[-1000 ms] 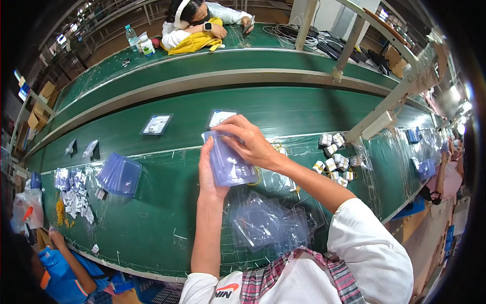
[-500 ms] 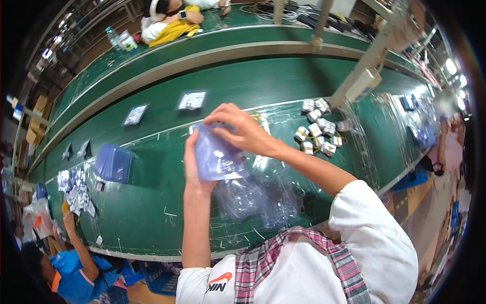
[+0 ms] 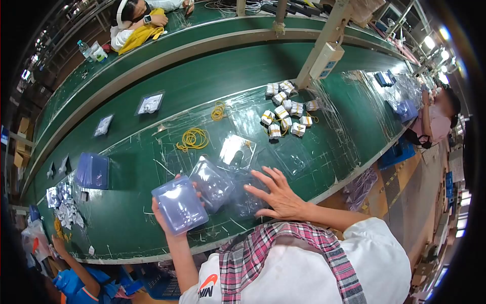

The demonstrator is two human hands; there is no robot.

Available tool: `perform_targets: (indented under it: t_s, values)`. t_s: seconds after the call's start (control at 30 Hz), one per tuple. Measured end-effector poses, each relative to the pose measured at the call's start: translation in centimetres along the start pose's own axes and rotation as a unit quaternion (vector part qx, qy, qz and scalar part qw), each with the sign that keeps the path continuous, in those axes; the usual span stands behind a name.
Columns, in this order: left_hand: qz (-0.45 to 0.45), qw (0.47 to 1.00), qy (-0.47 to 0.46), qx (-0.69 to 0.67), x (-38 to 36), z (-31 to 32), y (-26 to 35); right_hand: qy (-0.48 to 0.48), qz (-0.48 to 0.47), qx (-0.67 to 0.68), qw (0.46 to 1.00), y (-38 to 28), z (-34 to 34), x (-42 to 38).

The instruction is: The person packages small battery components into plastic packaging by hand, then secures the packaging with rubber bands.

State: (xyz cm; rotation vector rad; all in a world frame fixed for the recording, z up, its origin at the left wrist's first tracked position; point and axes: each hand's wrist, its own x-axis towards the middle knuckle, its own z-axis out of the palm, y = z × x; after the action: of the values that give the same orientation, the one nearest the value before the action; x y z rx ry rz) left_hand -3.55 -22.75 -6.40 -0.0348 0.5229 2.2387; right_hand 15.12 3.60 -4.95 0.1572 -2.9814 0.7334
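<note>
On the green bench [image 3: 152, 223], near its front edge — one hand gripping, one spread flat.

The left hand [image 3: 169, 215] was closed around a stack of bluish plastic sleeves [image 3: 179, 204], held just above the bench. The right hand [image 3: 279, 196], at about three o'clock from it, lay open with fingers splayed on a heap of clear blister packs [image 3: 230, 182]. At twelve o'clock from the stack sat yellow rubber bands [image 3: 193, 138] — and at about one o'clock, white banded bundles [image 3: 284, 110].

bluish plastic stack [image 3: 179, 204] | tilted, held above bench | clear blister shells [image 3: 223, 182] | possibly overlapping
</note>
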Motion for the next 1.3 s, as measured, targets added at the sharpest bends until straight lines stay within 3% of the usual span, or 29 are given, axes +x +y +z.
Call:
perform_targets:
  t_s: [0.27, 0.5, 0.67, 0.77, 0.83, 0.93, 1.1, 1.2, 1.3]
  values:
    - [0.007, 0.999, -0.036, -0.005, 2.2, -0.4, 0.9, 0.047, -0.041, -0.003, 0.998, 1.2, 2.7, 3.9]
    - [0.08, 0.996, 0.019, -0.016, 4.0, -2.3, 2.5, 0.105, -0.07, -0.011, 0.992, 1.5, 3.5, 7.2]
    - [0.073, 0.997, 0.015, -0.016, 3.0, -2.4, 3.2, 0.163, -0.087, 0.035, 0.982, 1.0, 0.7, 7.6]
    - [0.078, 0.997, 0.002, -0.005, 2.2, -3.2, 3.3, 0.206, 0.006, 0.068, 0.976, 4.1, -0.2, 10.1]
    - [0.073, 0.997, -0.036, 0.01, 2.0, -3.4, 3.1, 0.264, 0.048, 0.016, 0.963, 6.8, 0.1, 12.4]
    - [0.087, 0.995, -0.053, 0.001, 1.8, -3.2, 2.5, 0.229, 0.13, 0.02, 0.965, 9.4, 0.9, 15.0]
    - [0.107, 0.994, -0.025, -0.002, 1.7, -3.2, 2.2, 0.154, 0.098, 0.159, 0.97, 11.0, 1.9, 16.4]
    - [0.111, 0.993, -0.024, -0.001, 1.5, -3.4, 2.3, 0.15, 0.07, 0.196, 0.967, 7.8, 0.7, 15.1]
    - [0.104, 0.994, -0.027, -0.017, 1.5, -2.7, 2.1, 0.078, 0.06, 0.243, 0.965, 6.6, 0.0, 14.0]
